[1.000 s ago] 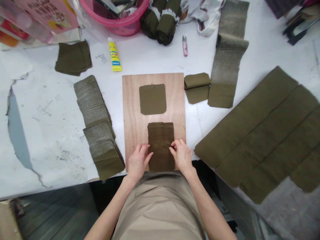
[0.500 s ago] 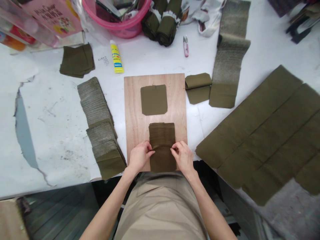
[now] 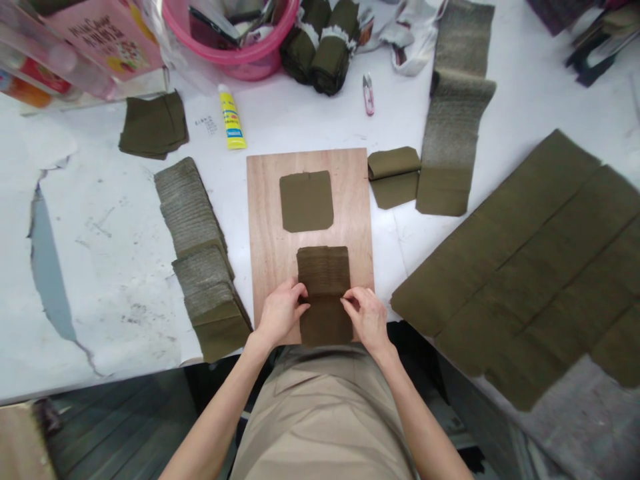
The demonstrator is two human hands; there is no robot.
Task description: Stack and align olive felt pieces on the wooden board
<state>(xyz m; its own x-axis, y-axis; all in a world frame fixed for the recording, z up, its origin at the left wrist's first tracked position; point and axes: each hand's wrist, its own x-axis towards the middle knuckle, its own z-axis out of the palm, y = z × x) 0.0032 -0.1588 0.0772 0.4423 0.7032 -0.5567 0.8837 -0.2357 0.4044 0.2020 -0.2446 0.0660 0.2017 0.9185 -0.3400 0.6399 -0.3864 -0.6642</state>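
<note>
A wooden board (image 3: 265,200) lies on the white table in front of me. On its near half sits a fanned stack of olive fabric pieces (image 3: 324,270). My left hand (image 3: 281,312) pinches the stack's left edge and my right hand (image 3: 367,316) pinches its right edge, both with fingers closed on the fabric. A single olive fabric piece (image 3: 306,201) lies flat on the far half of the board.
Fanned stacks of olive pieces lie left of the board (image 3: 197,253) and at the right back (image 3: 453,113). Large olive fabric sheets (image 3: 530,267) cover the right. A yellow glue tube (image 3: 231,118), pink snips (image 3: 369,93), a pink basin (image 3: 235,40) and fabric rolls (image 3: 325,47) stand at the back.
Both hands have closed their fingers onto the edges of the stack, pinching a top piece near the stack's middle. The stack and board stay in place.
</note>
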